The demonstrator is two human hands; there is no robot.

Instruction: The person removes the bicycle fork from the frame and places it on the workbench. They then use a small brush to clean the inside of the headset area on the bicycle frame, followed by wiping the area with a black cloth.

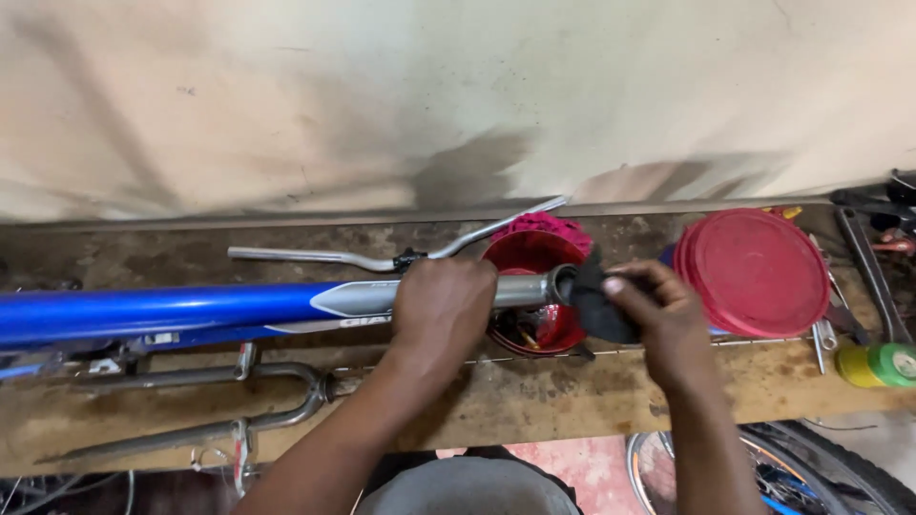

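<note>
The pale, smudged wall (458, 95) fills the upper half of the view, and below it a worn wooden worktop (534, 391) runs from side to side. Along the worktop lies a blue bicycle frame (143, 313), its tube turning silver-grey toward the right and ending in an open tube mouth. The left hand (441, 307) comes in from below with the forearm angled up and to the right; its fingers wrap tightly over the grey part of the tube, knuckles upward. The right hand (668, 319) reaches in from the lower right, wrist bent inward, fingers pinching a black rag (596, 305) that is pressed against the tube mouth. Beneath the tube end sits a red bowl (534, 286) with a pink cloth (544, 227) at its far rim. To the right lies a red round lid (754, 272). A silver handlebar (382, 256) rests behind the frame, near the wall. A grey bicycle fork (239, 401) lies at the near left edge. Rolls of yellow and green tape (878, 365) stand at the right end. A bicycle wheel (782, 472) shows below the worktop edge.
</note>
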